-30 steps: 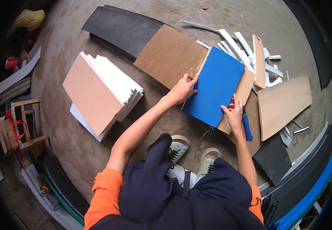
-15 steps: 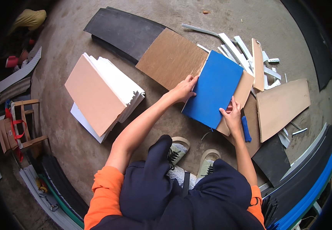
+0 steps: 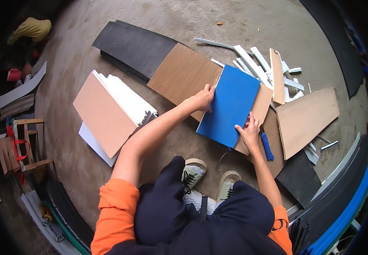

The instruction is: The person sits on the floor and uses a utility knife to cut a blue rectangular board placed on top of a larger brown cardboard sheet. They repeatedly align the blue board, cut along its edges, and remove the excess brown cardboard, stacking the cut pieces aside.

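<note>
Our view has shifted a little since the earlier frame, while both hands have stayed on the same edges of the blue sheet. At the far left we see a small wooden frame [image 3: 39, 164] with a red strap [image 3: 25, 148] hanging on it. Next, on the grey floor [image 3: 162, 12], is a stack of white sheets [image 3: 126, 94], and a pinkish board [image 3: 103, 112] lies over its left side. Behind it is a long black sheet [image 3: 135, 44], and a brown board [image 3: 184, 72] covers its near end.

Our left hand [image 3: 202, 100] is narrow, with thumb and fingers holding the left edge of the blue sheet [image 3: 231, 104]. This sheet lies in front of us, on top of a tan board [image 3: 262, 100] that sticks out at its right. Our right hand [image 3: 250, 129] holds the sheet near its lower right edge; the thumb is on the blue face, and the fingers are a little apart from it.

Just beside this hand lies a blue handle [image 3: 267, 146]. Beyond are white strips [image 3: 252, 64], touched by a narrow board [image 3: 277, 76]. More to the right, a wide board [image 3: 307, 121] lies tilted, near a black piece [image 3: 299, 182]. Along the right rim we find a pile of black and blue sheets [image 3: 341, 199].
</note>
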Demonstrator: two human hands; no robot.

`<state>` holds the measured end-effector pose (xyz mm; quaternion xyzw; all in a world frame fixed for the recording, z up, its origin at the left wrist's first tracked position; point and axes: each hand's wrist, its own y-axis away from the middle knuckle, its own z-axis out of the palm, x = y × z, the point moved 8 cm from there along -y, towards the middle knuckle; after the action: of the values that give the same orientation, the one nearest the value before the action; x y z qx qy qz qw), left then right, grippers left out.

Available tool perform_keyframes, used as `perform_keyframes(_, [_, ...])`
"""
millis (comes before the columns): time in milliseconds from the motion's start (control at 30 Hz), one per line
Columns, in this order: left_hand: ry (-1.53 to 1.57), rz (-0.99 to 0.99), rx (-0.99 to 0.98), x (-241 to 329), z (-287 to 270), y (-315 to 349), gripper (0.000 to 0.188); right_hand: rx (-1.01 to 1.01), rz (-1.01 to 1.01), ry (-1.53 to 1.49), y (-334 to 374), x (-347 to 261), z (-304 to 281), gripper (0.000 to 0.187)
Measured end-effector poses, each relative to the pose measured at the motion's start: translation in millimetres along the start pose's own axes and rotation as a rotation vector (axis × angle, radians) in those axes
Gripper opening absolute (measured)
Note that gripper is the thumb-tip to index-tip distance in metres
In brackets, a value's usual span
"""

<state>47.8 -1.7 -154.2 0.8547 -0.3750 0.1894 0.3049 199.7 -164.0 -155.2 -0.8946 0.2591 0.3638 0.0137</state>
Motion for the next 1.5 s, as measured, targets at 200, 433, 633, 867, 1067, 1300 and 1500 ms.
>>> perform_keyframes(200, [0.01, -0.202, 0.326, 6.3, -52.8, -59.7, 0.048, 0.012, -0.009, -0.012, -2.8, 0.6, 5.3, 0.083])
perform_keyframes(433, [-0.029, -0.149, 0.348, 6.7, -50.2, -68.8, 0.054, 0.003, 0.005, -0.03, 2.3, -8.6, -0.6, 0.081])
perform_keyframes(633, [-0.459, 0.153, 0.394, 43.8, -66.1, -85.9, 0.074, -0.011, -0.007, -0.015, 1.4, -13.1, -5.2, 0.082])
perform_keyframes(867, [-0.469, 0.216, -0.067, 57.4, -56.6, -115.3, 0.075, -0.04, 0.021, -0.066, 2.9, -14.4, -5.1, 0.082])
perform_keyframes(1067, [-0.632, 0.342, 0.301, 44.9, -33.1, -63.4, 0.081, -0.002, -0.043, -0.047, 2.9, -21.8, -5.3, 0.081])
perform_keyframes(1300, [-0.394, 0.394, 0.053, 77.2, 47.5, 87.9, 0.115, 0.011, -0.033, -0.051, 3.6, -8.7, -5.7, 0.084])
perform_keyframes(1500, [-0.464, 0.341, 0.238, 78.7, 51.0, 91.7, 0.101, 0.002, -0.068, -0.013, 1.5, -3.5, -0.8, 0.085])
